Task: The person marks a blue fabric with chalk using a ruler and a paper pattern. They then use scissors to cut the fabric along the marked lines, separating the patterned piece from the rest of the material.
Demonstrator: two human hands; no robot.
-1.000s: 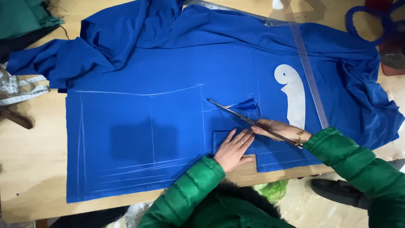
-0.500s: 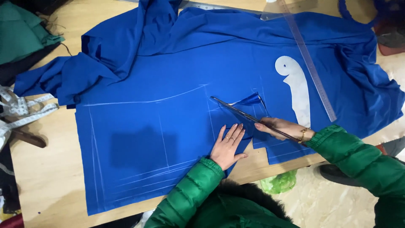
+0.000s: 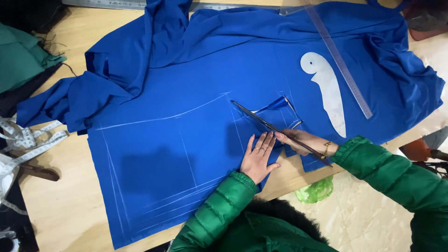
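From the head camera: the left hand (image 3: pixel 258 158) lay flat, fingers spread, pressing the blue fabric (image 3: pixel 186 140) on the wooden table (image 3: pixel 60 205). The right hand (image 3: pixel 303 140) gripped long scissors (image 3: pixel 270 125), blades cutting along chalk lines beside the white curve template (image 3: pixel 329 95).

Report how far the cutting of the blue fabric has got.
Done: chalk lines are drawn across the blue fabric, and a cut runs up from the near edge, leaving a lifted flap. In hand: the right hand works the scissors along a line while the left hand lies flat on the cloth. Left: the long chalked outline to the left is uncut.
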